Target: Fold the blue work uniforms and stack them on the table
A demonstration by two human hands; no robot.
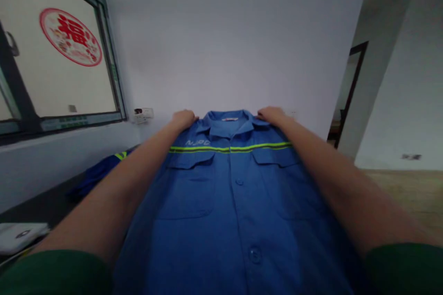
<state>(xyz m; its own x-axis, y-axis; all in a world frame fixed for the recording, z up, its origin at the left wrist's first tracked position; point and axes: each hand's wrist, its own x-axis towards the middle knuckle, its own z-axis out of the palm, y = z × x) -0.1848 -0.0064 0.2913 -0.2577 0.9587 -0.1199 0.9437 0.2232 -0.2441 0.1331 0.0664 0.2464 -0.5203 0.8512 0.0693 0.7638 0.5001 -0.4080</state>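
A blue work jacket [224,193] hangs spread out before me, its front toward me and its collar at the top. Yellow-green stripes cross its chest above two flap pockets, and buttons run down the front. My left hand [185,119] is closed on the jacket's shoulder at the left of the collar. On the other shoulder, my right hand [272,114] pinches the cloth the same way. Both arms are stretched forward. The lower part of the jacket runs out of view at the bottom.
Another dark blue garment [100,170] with yellow-green stripes lies on a dark surface [41,203] at the left. A white object [22,236] is nearer me there. Beyond stand a plain wall [228,37] and a window [27,73] with a round red sticker [71,37].
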